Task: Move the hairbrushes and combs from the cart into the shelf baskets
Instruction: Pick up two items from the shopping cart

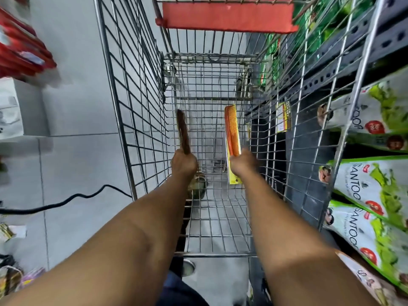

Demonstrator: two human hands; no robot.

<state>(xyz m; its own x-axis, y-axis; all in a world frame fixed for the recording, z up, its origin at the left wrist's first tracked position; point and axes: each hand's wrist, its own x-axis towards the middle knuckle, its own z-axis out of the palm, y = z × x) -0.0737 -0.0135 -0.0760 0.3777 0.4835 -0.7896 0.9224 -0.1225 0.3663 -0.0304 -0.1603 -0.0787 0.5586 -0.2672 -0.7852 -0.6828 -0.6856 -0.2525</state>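
Both my arms reach down into a wire shopping cart (123, 111). My left hand (183, 164) is closed around one end of a dark brown comb (183, 131) that points away from me. My right hand (242, 162) grips an orange comb (232, 131) on a yellow backing card, also pointing away. Both combs are held above the cart's wire floor. A small brownish item (198, 184) lies on the cart floor just under my left wrist, partly hidden. No shelf basket is clearly visible.
A dark metal shelf (309, 85) with green and white soap packs (375, 191) runs along the right of the cart. A red child-seat flap (227, 16) sits at the cart's far end. A black cable (66, 198) crosses the grey floor tiles on the left, near red packs (19, 51).
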